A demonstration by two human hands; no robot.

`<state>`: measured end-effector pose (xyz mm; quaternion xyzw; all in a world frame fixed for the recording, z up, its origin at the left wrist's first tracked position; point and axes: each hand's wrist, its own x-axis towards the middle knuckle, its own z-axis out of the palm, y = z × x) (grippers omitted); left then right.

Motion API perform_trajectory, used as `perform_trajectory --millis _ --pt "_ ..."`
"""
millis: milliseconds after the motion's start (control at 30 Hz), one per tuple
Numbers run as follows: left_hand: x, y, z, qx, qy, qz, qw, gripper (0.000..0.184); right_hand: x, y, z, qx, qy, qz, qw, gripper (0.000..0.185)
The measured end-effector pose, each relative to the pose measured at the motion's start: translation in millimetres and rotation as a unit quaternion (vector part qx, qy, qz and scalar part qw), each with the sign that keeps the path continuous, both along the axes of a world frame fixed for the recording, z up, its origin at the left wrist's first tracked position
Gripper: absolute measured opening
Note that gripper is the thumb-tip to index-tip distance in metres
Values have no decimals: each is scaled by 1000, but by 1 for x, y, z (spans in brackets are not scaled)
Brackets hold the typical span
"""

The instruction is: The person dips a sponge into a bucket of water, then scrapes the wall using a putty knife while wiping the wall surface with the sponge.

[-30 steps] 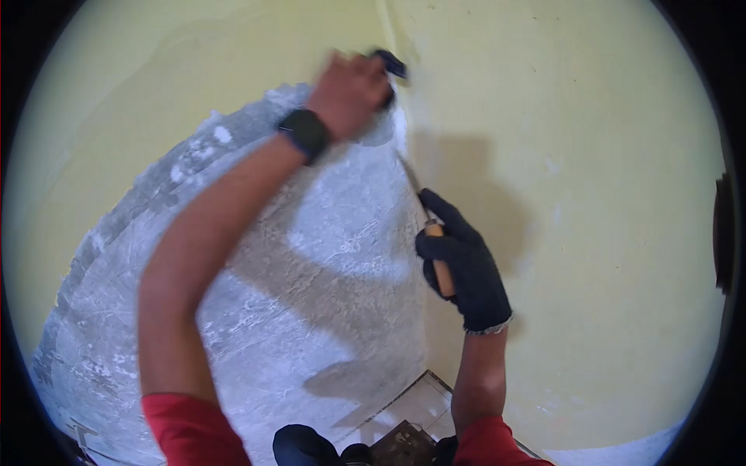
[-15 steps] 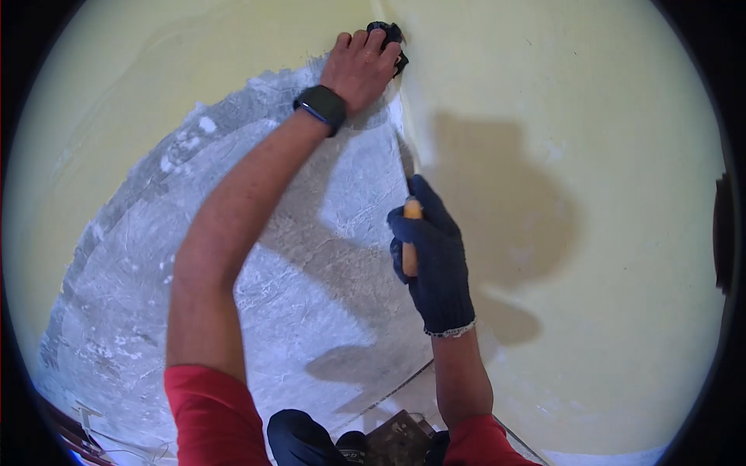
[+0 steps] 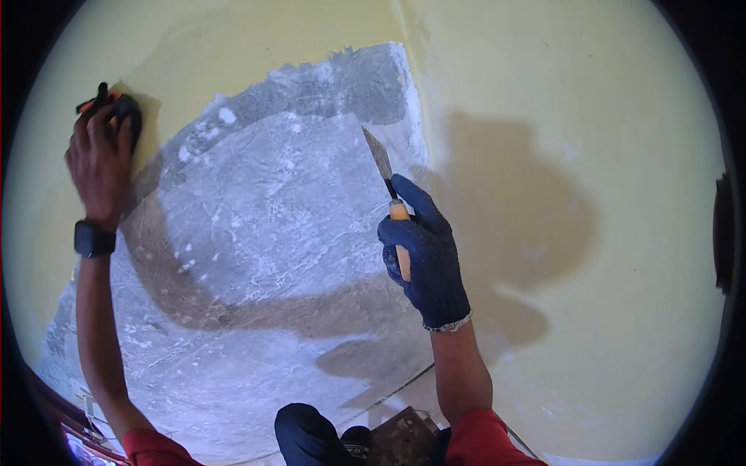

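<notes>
My bare left hand [image 3: 99, 159], with a dark watch at the wrist, is closed on a small black-and-orange object [image 3: 130, 116] at the upper left, over the yellow wall near the grey patch's edge. Its exact kind is partly hidden by my fingers. My right hand [image 3: 426, 256], in a dark knitted glove, grips the wooden handle of a putty knife [image 3: 378, 151]. The blade points up and slightly left in front of the grey patch [image 3: 264, 194]. Whether its tip touches the surface I cannot tell.
Yellow painted wall [image 3: 653, 233] surrounds the bare grey patch, with a corner line at its right. My dark-clad knee [image 3: 303, 435] and a worn brown box-like thing [image 3: 404, 439] are at the bottom. A dark object [image 3: 723, 233] is at the right edge.
My left hand has moved from the patch's top corner far left and down with the black-and-orange object. My right hand has shifted slightly left, tilting the putty knife blade leftward from the corner line.
</notes>
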<state>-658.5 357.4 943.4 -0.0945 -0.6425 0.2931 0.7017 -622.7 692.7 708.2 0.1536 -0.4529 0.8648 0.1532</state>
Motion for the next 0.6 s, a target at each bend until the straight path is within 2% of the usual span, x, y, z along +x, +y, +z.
perform_trajectory --millis 33,100,133,200,233,267,300,367,433,467,533,567,600 --pt "-2 9 -3 36 4 -9 999 30 -1 -4 1 2 0 2 1000 53" --pt "-24 44 1 3 -8 -89 996 28 0 -13 4 83 61 -91 991 52" --pt "-41 66 -1 -28 15 -114 993 27 3 -16 7 86 60 -94 990 52" --pt "-74 120 -6 -65 -21 -184 981 24 11 -22 18 32 -1 -55 998 51" --pt "-91 146 -10 -124 -19 -157 980 21 15 -23 21 38 -3 -62 997 51" --pt "-106 181 -22 -71 -53 -183 979 32 18 -23 24 8 0 -72 997 51" --pt "-115 205 -29 -89 -101 -217 967 27 22 -23 26 -21 3 -81 997 51" --pt "-138 233 -50 -131 -86 -247 956 19 29 -14 29 1 41 -126 991 54" --pt "-131 244 -74 -67 -155 -252 953 19 37 -11 39 -32 37 -171 984 54" --pt "-126 242 -87 -17 -172 -318 932 21 37 -8 44 -30 37 -180 982 54" --pt "-90 226 -114 127 -249 -426 860 24 25 2 58 64 -12 -203 977 51" --pt "-77 215 -131 177 -225 -484 827 24 13 2 65 63 -15 -214 975 51" --pt "-66 202 -145 226 -197 -540 786 24 -2 2 75 71 -29 -161 984 46"
